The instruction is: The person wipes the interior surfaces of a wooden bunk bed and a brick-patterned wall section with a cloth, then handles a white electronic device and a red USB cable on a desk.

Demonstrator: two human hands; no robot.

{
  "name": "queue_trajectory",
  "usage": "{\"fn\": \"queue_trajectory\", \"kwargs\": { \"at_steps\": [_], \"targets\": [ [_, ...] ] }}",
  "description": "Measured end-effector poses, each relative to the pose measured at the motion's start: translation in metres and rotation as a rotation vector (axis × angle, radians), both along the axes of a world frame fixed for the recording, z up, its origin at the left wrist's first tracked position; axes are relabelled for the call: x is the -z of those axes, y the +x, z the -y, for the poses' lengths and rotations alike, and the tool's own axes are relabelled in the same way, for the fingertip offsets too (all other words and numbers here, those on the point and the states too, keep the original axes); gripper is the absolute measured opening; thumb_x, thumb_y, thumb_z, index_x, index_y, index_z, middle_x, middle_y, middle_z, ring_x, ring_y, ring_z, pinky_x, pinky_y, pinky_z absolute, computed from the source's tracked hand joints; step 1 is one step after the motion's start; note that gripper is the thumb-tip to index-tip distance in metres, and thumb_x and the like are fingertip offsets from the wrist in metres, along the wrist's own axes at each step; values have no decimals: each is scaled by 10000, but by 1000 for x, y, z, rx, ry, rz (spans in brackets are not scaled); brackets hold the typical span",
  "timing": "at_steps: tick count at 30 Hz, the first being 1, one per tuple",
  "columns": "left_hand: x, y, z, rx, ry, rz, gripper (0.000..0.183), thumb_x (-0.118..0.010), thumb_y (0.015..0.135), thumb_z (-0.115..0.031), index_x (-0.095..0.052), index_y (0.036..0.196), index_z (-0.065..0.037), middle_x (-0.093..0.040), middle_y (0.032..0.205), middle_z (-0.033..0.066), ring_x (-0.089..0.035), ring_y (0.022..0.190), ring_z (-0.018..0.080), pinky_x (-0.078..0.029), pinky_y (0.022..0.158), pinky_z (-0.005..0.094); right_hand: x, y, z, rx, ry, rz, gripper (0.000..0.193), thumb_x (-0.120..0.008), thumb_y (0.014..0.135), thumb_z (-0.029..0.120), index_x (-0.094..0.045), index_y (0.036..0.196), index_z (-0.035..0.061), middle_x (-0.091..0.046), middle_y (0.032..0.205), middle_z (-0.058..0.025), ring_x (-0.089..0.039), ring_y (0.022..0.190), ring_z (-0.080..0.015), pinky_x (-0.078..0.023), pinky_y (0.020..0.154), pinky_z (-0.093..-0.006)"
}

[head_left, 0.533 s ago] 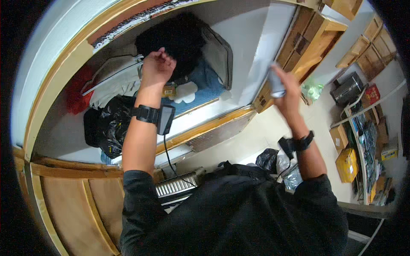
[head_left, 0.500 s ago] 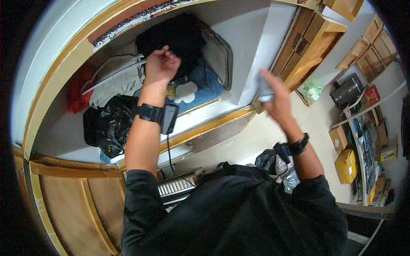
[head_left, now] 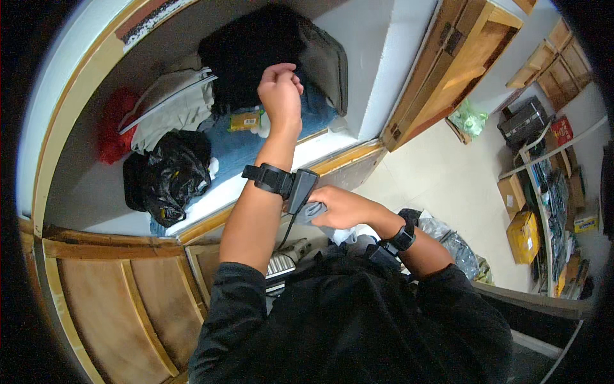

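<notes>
My left hand is raised in front of a dark pile of black cloth inside the cupboard. Its fingers bend loosely, and I see nothing in them. My right hand is closed on a grey cloth, which hangs just below the dark device strapped to my left wrist. A yellow packet lies on blue denim behind my left forearm. Beside it are a black plastic bag, pale folded fabric and a red bag.
A wooden cupboard sill runs between me and the shelf. An open wooden door stands on the right. Plastic bags sit on the floor near my right elbow. Farther right is a rack with boxes and a black case.
My right hand has swung left and down with the grey cloth, ending next to my left wrist. My left hand has shifted right, now covering most of the white thing on the denim.
</notes>
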State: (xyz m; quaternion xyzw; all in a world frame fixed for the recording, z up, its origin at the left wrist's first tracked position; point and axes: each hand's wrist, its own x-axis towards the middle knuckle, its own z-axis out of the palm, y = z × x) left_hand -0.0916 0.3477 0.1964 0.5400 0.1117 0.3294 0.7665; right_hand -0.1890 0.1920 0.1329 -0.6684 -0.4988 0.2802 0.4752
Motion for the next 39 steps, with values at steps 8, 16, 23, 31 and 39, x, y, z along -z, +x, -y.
{"fn": "queue_trajectory", "kwargs": {
  "at_steps": [8,16,23,31,39],
  "targets": [
    [19,-23,15,-477,1255,160,105,-544,732,-45,-586,829,-53,-550,819,101,-532,784,297,-426,713,397,17,-24,-1,114,25,-212,290,-603,671,102,-595,920,-46,-623,812,-187,-578,757,-247,-453,713,-340],
    [24,-30,24,-410,1257,136,121,-541,738,-36,-590,847,-48,-538,883,110,-527,858,298,-409,766,405,-14,-35,14,216,-210,-203,379,-568,673,50,-590,1044,-21,-630,909,-150,-560,833,-178,-454,751,-301],
    [-6,-33,19,-407,1030,274,129,-486,776,35,-585,853,7,-553,854,143,-572,734,281,-473,655,352,-20,-30,35,106,84,-201,369,-570,702,63,-596,1067,23,-617,997,-167,-569,986,-283,-425,871,-338],
    [1,-29,13,-389,877,179,147,-493,768,38,-589,868,-10,-559,803,115,-580,711,245,-480,637,345,-51,-45,21,112,58,25,642,-543,653,-70,-492,1267,113,-512,1154,-141,-504,1093,-304,-381,947,-353],
    [39,-15,-11,300,-860,151,208,-446,767,54,-550,933,-14,-519,747,63,-509,656,176,-469,672,358,-44,-43,16,105,89,73,580,-568,657,-55,-533,1203,137,-520,1175,-162,-501,1110,-346,-396,944,-383]
  ]
}}
